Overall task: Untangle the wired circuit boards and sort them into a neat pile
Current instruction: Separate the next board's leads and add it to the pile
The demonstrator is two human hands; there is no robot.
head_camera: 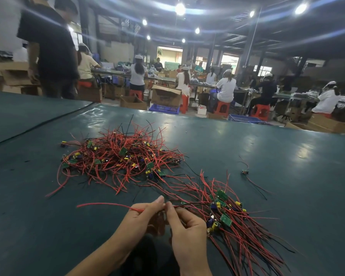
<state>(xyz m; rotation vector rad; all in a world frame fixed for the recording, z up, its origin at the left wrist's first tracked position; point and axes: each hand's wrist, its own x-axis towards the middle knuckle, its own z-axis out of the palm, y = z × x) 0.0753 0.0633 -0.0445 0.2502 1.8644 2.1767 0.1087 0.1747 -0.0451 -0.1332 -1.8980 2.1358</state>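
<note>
A tangled heap (pixel 118 158) of small green circuit boards with red and black wires lies mid-table. A second, more ordered pile (pixel 233 216) of boards spreads to the right of my hands, its wires fanning toward the near right. My left hand (pixel 143 216) and my right hand (pixel 185 226) meet near the table's front edge. Both pinch the same red wire (pixel 108 204). That wire runs left from my left hand as a loose end and right from my right hand into the ordered pile.
The dark green table mat (pixel 287 166) stretches wide. One stray wired board (pixel 246 172) lies apart at the right. A black cable (pixel 38 124) crosses the far left. Beyond the table, a standing person and seated workers on red stools with cardboard boxes.
</note>
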